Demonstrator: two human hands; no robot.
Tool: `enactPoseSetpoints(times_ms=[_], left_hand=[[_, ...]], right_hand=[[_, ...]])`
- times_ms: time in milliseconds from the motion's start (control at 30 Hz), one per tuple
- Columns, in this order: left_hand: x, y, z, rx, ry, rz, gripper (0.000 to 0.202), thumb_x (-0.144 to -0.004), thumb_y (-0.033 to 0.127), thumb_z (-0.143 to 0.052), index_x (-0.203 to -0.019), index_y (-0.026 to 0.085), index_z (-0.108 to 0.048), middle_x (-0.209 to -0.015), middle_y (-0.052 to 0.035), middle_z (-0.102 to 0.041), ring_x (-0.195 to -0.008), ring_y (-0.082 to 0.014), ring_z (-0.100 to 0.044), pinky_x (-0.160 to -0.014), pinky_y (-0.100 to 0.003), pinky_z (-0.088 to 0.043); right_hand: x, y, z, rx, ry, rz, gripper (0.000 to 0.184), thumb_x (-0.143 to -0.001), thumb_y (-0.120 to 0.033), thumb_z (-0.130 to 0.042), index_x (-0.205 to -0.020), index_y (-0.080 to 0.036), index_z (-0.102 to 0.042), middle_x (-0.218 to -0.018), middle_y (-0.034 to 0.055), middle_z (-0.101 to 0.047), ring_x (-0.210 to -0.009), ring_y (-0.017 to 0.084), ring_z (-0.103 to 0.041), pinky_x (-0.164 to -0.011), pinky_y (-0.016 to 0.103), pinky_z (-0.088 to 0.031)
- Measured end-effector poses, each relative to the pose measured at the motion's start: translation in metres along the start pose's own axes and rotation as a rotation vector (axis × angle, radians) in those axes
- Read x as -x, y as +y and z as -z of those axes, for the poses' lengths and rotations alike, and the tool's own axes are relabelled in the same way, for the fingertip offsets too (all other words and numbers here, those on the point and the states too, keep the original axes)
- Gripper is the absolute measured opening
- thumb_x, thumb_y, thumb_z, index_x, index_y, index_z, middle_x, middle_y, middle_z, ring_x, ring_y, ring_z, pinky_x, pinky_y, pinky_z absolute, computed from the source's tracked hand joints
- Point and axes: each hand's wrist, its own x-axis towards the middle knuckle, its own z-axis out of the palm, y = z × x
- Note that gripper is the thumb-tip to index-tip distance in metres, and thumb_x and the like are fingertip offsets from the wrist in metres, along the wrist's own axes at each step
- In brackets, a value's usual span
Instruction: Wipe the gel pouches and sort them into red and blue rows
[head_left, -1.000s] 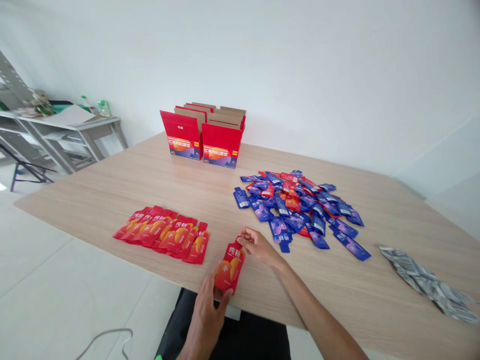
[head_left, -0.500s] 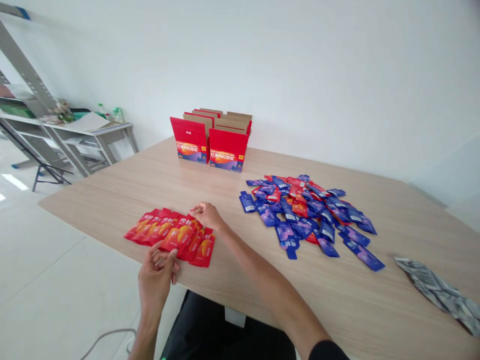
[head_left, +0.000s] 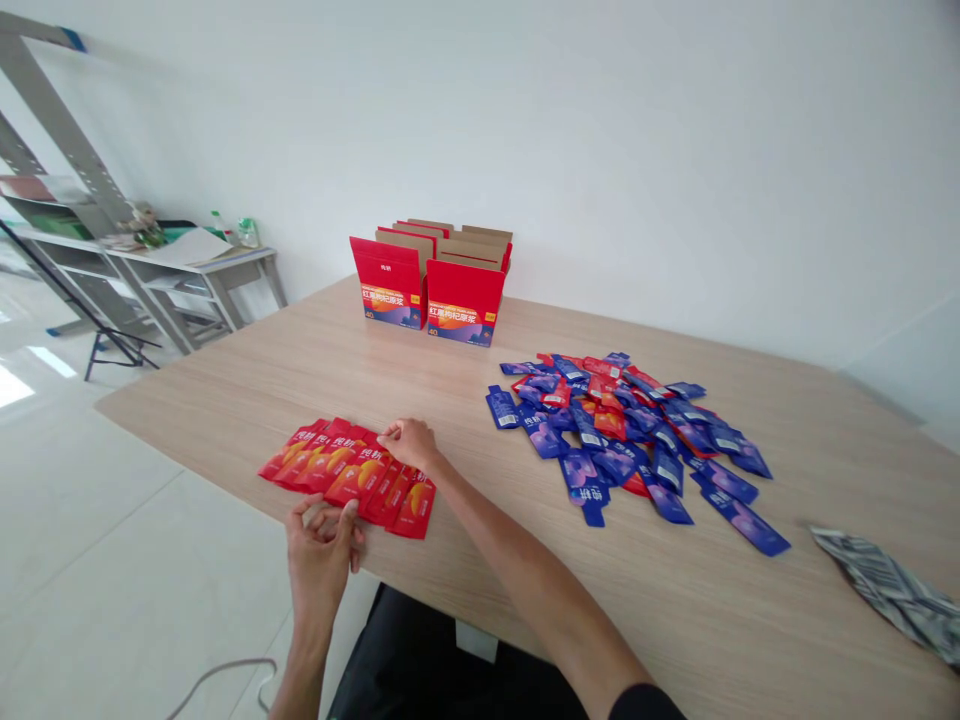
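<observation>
Several red sachets (head_left: 307, 460) with orange fruit prints lie overlapped in a fanned row near the table's front edge. One red sachet (head_left: 361, 474) lies over its neighbours, tilted a little. At its bottom edge, my left hand (head_left: 326, 535) has thumb and fingers closed on it. My right hand (head_left: 409, 440) pinches around the top end of the same sachet; the fingertips partly hide that end. To the right of my forearm spreads a loose heap of blue sachets (head_left: 541, 432) mixed with red ones.
Open-topped red cartons (head_left: 463, 290) stand together at the back of the wooden table (head_left: 300, 345), near the wall. A crumpled silver-and-black striped wrapper (head_left: 892, 585) lies at the right. Left of the table, grey desks (head_left: 225, 262) hold papers and bottles, with a black stand (head_left: 112, 345) beside them.
The whole view has shifted slightly, so everything sits a little to the right and lower. Both hands stay at the same red sachet in the row, with hardly any movement.
</observation>
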Motion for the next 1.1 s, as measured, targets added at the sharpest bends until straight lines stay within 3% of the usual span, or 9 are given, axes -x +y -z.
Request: enactPoseSetpoints(times_ms=[200,467,633,767,833,933,1033,1100], left_hand=[[0.001,-0.009,-0.002,-0.02,-0.034,-0.05,0.06,-0.067,0.053,-0.08,-0.103,0.026,-0.04,-0.055,0.0127,-0.058,-0.029,-0.0128,-0.047,-0.024,-0.022,-0.034],[0.006,-0.006,0.0,-0.077,-0.017,-0.07,0.054,-0.07,0.056,-0.078,-0.098,0.026,-0.041,-0.056,0.0107,-0.058,-0.033,-0.0143,-0.05,-0.027,-0.024,-0.039],[0.01,-0.008,0.007,-0.11,-0.051,-0.124,0.042,-0.086,0.062,-0.064,-0.097,0.025,-0.046,-0.062,0.0064,-0.061,-0.042,-0.0156,-0.056,-0.035,-0.026,-0.044],[0.019,-0.013,0.011,-0.169,-0.103,-0.231,0.038,-0.098,0.059,-0.047,-0.088,0.023,-0.051,-0.062,0.0037,-0.059,-0.048,-0.0147,-0.055,-0.041,-0.026,-0.043],[0.028,-0.017,0.008,-0.258,-0.193,-0.337,0.043,-0.101,0.055,-0.042,-0.076,0.022,-0.052,-0.057,0.0031,-0.054,-0.048,-0.0136,-0.052,-0.046,-0.026,-0.042],[0.05,-0.024,-0.008,-0.342,-0.438,-0.482,0.048,-0.104,0.048,-0.038,-0.066,0.022,-0.05,-0.054,0.0022,-0.05,-0.049,-0.0122,-0.049,-0.051,-0.025,-0.039],[0.075,-0.034,-0.03,-0.359,-0.733,-0.521,0.044,-0.107,0.041,-0.035,-0.071,0.021,-0.053,-0.06,0.0018,-0.052,-0.052,-0.0114,-0.05,-0.055,-0.024,-0.038],[0.089,-0.041,-0.044,-0.373,-0.864,-0.531,0.041,-0.107,0.038,-0.033,-0.077,0.021,-0.055,-0.062,0.0017,-0.052,-0.055,-0.0114,-0.05,-0.058,-0.024,-0.038]], right_hand=[[0.001,0.0,0.002,-0.001,-0.012,-0.015,0.017,-0.086,-0.045,-0.079,-0.089,-0.028,-0.078,-0.098,0.0031,-0.079,-0.104,0.023,-0.07,-0.097,0.036,-0.048],[0.004,0.001,0.006,-0.032,-0.064,-0.026,0.017,-0.09,-0.044,-0.075,-0.097,-0.028,-0.075,-0.102,0.0019,-0.08,-0.106,0.023,-0.071,-0.101,0.038,-0.046],[0.003,0.002,0.003,-0.037,-0.048,-0.018,0.019,-0.092,-0.044,-0.073,-0.102,-0.028,-0.073,-0.102,0.0008,-0.079,-0.105,0.021,-0.071,-0.1,0.036,-0.046],[0.003,0.007,0.005,-0.019,-0.001,-0.024,0.022,-0.1,-0.043,-0.061,-0.107,-0.026,-0.072,-0.104,0.002,-0.078,-0.103,0.019,-0.07,-0.095,0.032,-0.048],[0.005,0.016,0.013,0.003,0.045,-0.026,0.022,-0.102,-0.039,-0.057,-0.109,-0.025,-0.072,-0.107,0.0026,-0.077,-0.105,0.019,-0.069,-0.094,0.029,-0.048],[0.01,0.04,0.039,0.061,0.151,-0.046,0.02,-0.101,-0.032,-0.057,-0.111,-0.023,-0.072,-0.113,0.0041,-0.075,-0.111,0.018,-0.066,-0.099,0.028,-0.045],[0.017,0.077,0.083,0.144,0.296,-0.125,0.023,-0.1,-0.024,-0.056,-0.118,-0.02,-0.07,-0.123,0.0086,-0.069,-0.121,0.022,-0.06,-0.107,0.031,-0.04],[0.022,0.106,0.118,0.202,0.397,-0.224,0.028,-0.101,-0.022,-0.052,-0.123,-0.018,-0.068,-0.131,0.0128,-0.065,-0.128,0.025,-0.056,-0.109,0.035,-0.038]])
